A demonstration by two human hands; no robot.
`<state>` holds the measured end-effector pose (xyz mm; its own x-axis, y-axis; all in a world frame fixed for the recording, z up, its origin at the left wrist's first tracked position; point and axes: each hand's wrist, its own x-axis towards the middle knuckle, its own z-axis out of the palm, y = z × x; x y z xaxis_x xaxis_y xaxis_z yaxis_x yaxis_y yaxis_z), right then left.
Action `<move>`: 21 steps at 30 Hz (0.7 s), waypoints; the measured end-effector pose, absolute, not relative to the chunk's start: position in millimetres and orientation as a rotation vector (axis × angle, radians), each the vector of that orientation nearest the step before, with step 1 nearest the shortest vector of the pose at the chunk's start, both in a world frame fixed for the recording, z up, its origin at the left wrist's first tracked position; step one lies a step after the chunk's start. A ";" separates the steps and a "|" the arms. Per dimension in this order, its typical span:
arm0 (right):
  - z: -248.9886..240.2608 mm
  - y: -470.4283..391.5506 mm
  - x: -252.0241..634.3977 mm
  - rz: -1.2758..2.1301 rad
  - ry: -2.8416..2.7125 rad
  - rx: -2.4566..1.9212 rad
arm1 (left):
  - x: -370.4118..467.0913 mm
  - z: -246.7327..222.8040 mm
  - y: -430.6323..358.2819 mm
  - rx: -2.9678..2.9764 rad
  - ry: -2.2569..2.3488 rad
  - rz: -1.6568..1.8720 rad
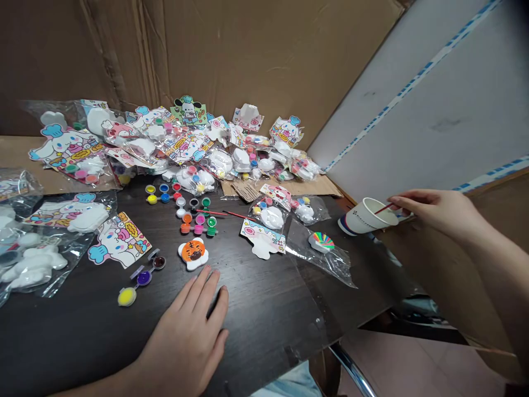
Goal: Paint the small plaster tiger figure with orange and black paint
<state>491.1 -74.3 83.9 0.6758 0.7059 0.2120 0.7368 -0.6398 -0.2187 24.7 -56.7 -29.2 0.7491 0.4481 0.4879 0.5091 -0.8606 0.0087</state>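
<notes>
The right hand [433,209] pinched a red stick [384,208], probably a brush, in the cup [360,217]. The left hand [188,331], fingers spread, lay near the orange-faced figure [193,253].

On your table [264,309], 3 paint pots [143,278] lie left of the figurine [193,253]; your brush [382,209] sits right, in the cup [363,217].

Brown cardboard backdrop [268,55], pale side panel [438,124] with blue-and-white tape [428,68], dark wood-grain table [264,325], pinkish floor [413,361]
</notes>
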 end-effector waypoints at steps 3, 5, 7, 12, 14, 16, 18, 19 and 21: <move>83.8 -67.5 488.4 -0.040 -1.166 -2.696 | 24.9 -31.6 -57.7 -2.828 -0.794 -0.743; 86.4 -63.8 485.7 -0.037 -1.190 -2.750 | 25.2 -32.5 -58.3 -2.832 -0.799 -0.747; 89.5 -60.5 483.9 -0.013 -1.229 -2.801 | 25.5 -31.5 -58.1 -2.828 -0.801 -0.761; 94.2 -54.2 487.4 0.099 -1.312 -2.900 | 24.3 -21.3 -53.7 -2.816 -0.741 -0.750; 94.5 -52.9 491.3 0.061 -1.323 -2.935 | 23.9 -19.0 -52.6 -2.839 -0.664 -0.701; 94.3 -52.4 495.1 0.061 -1.370 -2.936 | 24.4 -20.0 -53.0 -2.826 -0.713 -0.727; 94.1 -52.4 498.2 0.045 -1.428 -2.915 | 25.3 -23.5 -54.6 -2.816 -0.768 -0.757; 94.0 -52.5 499.5 0.000 -1.446 -2.906 | 25.6 -25.5 -55.6 -2.815 -0.784 -0.757; 93.9 -52.6 501.7 -0.167 -1.480 -2.875 | 25.8 -28.8 -57.4 -2.820 -0.790 -0.733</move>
